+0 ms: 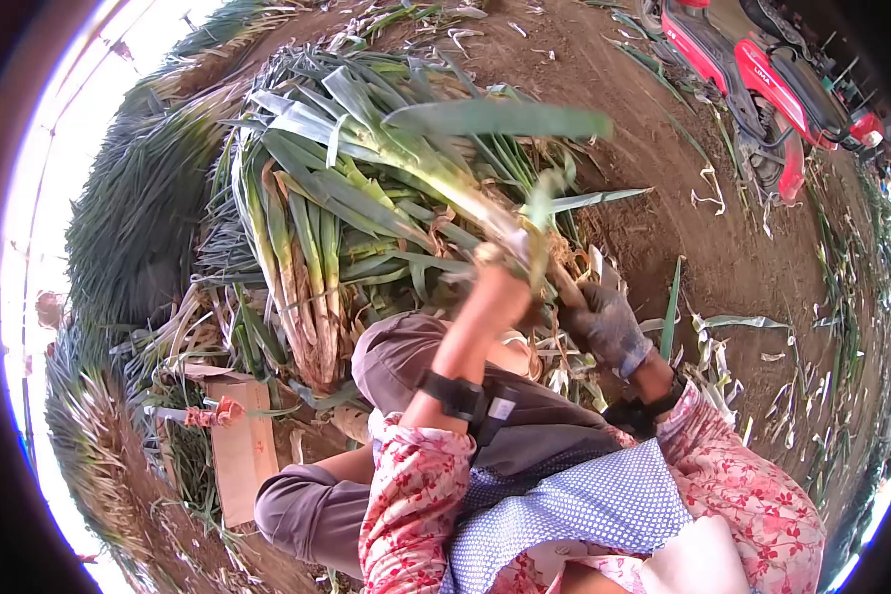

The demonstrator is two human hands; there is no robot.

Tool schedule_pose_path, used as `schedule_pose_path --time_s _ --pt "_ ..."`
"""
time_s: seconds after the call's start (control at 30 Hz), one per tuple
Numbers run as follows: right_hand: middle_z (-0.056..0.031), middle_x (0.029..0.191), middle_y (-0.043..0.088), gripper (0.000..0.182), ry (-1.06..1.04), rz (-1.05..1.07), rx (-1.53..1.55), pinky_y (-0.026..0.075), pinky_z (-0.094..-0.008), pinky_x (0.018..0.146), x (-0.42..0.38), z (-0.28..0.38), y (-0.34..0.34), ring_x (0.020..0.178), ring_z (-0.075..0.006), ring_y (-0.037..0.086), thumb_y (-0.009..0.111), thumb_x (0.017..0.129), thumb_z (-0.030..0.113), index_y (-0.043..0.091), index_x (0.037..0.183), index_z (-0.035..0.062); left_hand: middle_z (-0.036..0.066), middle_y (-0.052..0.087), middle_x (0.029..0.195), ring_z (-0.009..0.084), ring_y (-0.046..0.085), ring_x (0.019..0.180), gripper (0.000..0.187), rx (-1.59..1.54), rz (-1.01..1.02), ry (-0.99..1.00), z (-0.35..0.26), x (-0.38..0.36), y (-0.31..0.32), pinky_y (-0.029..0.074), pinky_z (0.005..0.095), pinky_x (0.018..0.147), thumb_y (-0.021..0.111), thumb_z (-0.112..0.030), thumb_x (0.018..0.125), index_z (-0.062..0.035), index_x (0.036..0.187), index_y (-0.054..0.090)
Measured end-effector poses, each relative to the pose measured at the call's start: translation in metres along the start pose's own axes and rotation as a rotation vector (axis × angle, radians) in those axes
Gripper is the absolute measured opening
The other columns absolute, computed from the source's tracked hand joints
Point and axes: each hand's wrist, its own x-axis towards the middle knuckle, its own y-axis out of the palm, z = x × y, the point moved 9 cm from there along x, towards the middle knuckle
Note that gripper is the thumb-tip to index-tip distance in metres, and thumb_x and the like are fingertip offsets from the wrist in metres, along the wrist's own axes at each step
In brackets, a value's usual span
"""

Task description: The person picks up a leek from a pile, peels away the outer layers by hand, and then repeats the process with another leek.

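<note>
My bare left hand point(503, 289) is closed around the lower part of a leek point(465, 198), a little blurred by motion. The leek slants up and left, its broad green leaves lying over the heap of leeks point(307, 252). One long leaf point(505, 119) sticks out to the right. Beside the leek's root end, my right hand point(602, 325) in a dirty grey glove is closed on a brown, stick-like piece point(567, 285), whose far end is blurred. Strips of peeled leaf point(564, 381) lie beneath my hands.
Tall stacks of leeks point(134, 213) rise on the left. By my knee lie a cardboard box point(246, 450) and a rod with a red wrapping point(218, 412). A red motor vehicle point(767, 74) stands on the dirt floor point(752, 272), where leaf scraps are scattered.
</note>
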Motion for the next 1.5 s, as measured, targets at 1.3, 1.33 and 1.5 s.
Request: schedule_pose_path --time_s 1.3,1.33,1.5 --pt "-0.0163 0.078 0.06 0.031 -0.162 -0.121 -0.805 0.047 -0.0371 0.061 -0.069 -0.016 -0.004 0.069 -0.03 0.061 0.06 0.076 0.018 0.055 0.104 0.0051 0.018 0.056 0.084 0.0343 0.062 0.066 0.023 -1.435 -0.761 -0.061 0.066 -0.021 -0.091 0.056 0.0406 0.058 0.04 -0.006 0.083 0.0082 0.099 0.045" --pt "-0.0145 0.075 0.059 0.029 -0.131 -0.085 -0.712 0.046 -0.0351 0.059 -0.069 -0.023 -0.003 0.066 -0.0264 0.059 0.061 0.075 0.018 0.055 0.1 0.0039 0.019 0.056 0.084 0.0351 0.061 0.066 0.023 -1.495 -0.78 -0.069 0.072 -0.019 -0.089 0.056 0.0418 0.059 0.039 -0.005 0.083 0.0089 0.1 0.044" --pt "-0.004 0.073 0.055 0.028 0.239 0.155 0.172 0.043 -0.0232 0.052 -0.071 -0.019 0.022 0.059 -0.0079 0.051 0.065 0.071 0.019 0.057 0.091 0.0002 0.019 0.059 0.088 0.034 0.062 0.073 0.021 -1.445 -0.375 -0.447 0.067 -0.011 -0.035 0.057 0.0438 0.058 0.038 -0.007 0.088 0.0058 0.102 0.046"
